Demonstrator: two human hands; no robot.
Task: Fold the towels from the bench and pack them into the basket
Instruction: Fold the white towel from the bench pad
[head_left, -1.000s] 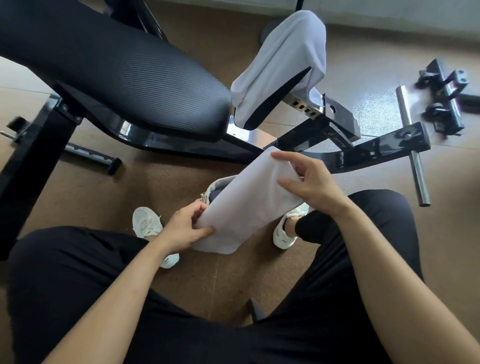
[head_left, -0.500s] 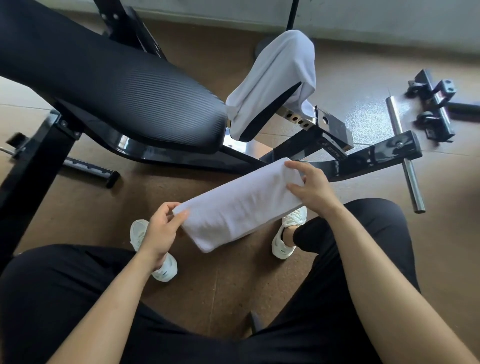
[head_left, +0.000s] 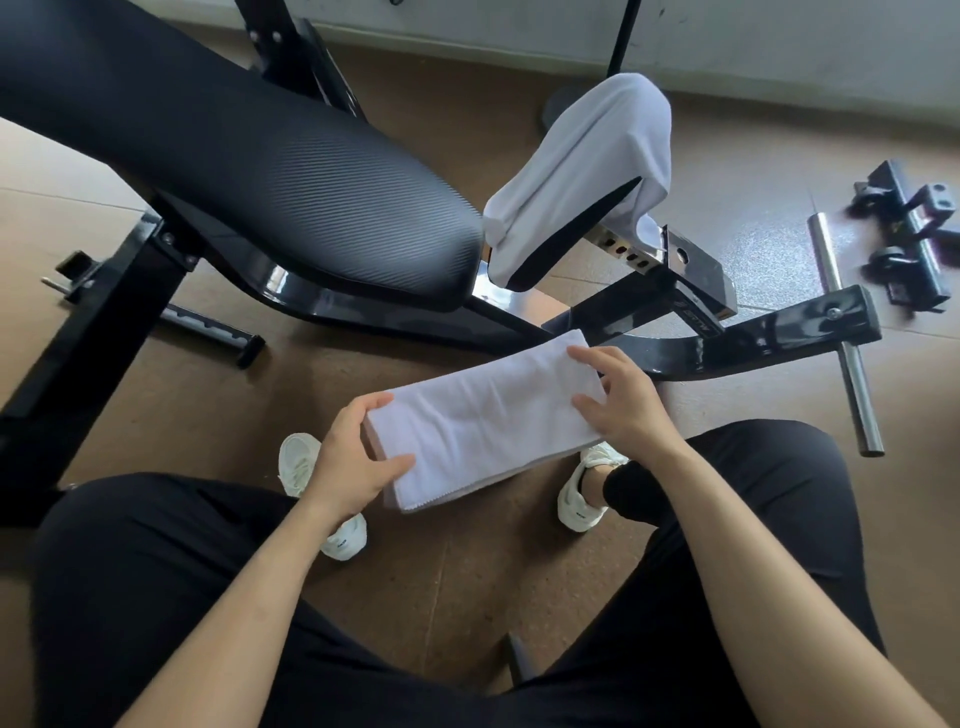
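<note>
Head view: we hold the folded white towel in the air just below the bench pad. Our left hand pinches one end and our right hand curls over the other. We judge it light, soft and floppy, so it is best gripped at both ends.

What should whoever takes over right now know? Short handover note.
Left hand: grips the near-left end of the folded white cloth towel.
Right hand: holds its far-right end; the towel is held in the air.
Second white towel: unfolded, draped over the small black seat pad of the black padded gym bench.
Done: one towel folded into a long strip.
Left: finish that fold, fold the draped towel, pack both. Basket not in view.
</note>
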